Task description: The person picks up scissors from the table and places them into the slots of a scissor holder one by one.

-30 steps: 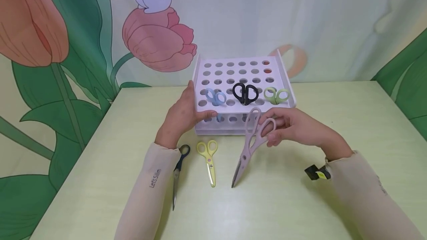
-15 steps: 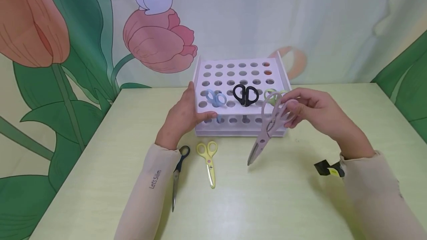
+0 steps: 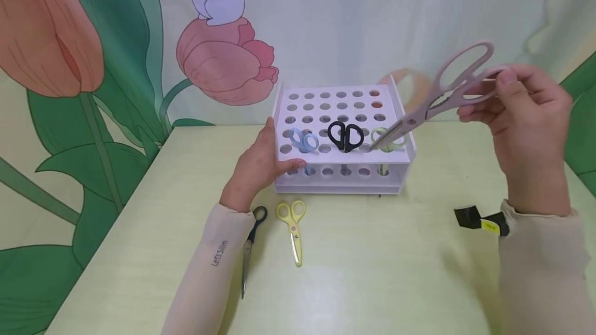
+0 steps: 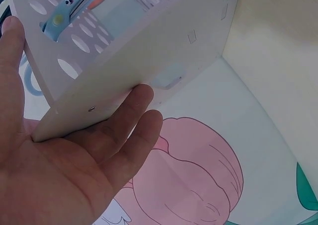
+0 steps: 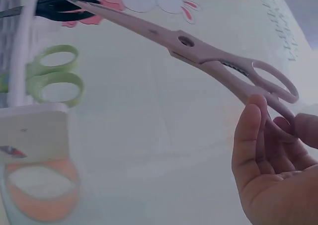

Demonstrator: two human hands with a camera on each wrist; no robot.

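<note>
My right hand (image 3: pixel 531 112) pinches one handle loop of the mauve-pink scissors (image 3: pixel 421 110) and holds them raised on the right. Their blades slant down to the left, the tip overlapping the front row of holes in the head view. The white perforated rack (image 3: pixel 321 159) stands at the back of the table. My left hand (image 3: pixel 256 164) grips its left side, thumb along the front edge and fingers against the outer side wall (image 4: pixel 164 86). Light blue scissors (image 3: pixel 304 140), black scissors (image 3: pixel 345 136) and green scissors (image 3: pixel 383 139) stand in the front holes, handles up.
Yellow scissors (image 3: pixel 293 231) lie on the table (image 3: pixel 363 273) in front of the rack. Dark blue-handled scissors (image 3: pixel 249 247) lie left of them, beside the left sleeve (image 3: pixel 209 268). Behind the table hangs a printed backdrop (image 3: pixel 326 25) with flowers.
My right hand has lifted the mauve-pink scissors up and to the right, from low in front of the rack to above its right side. The left hand stays on the rack.
</note>
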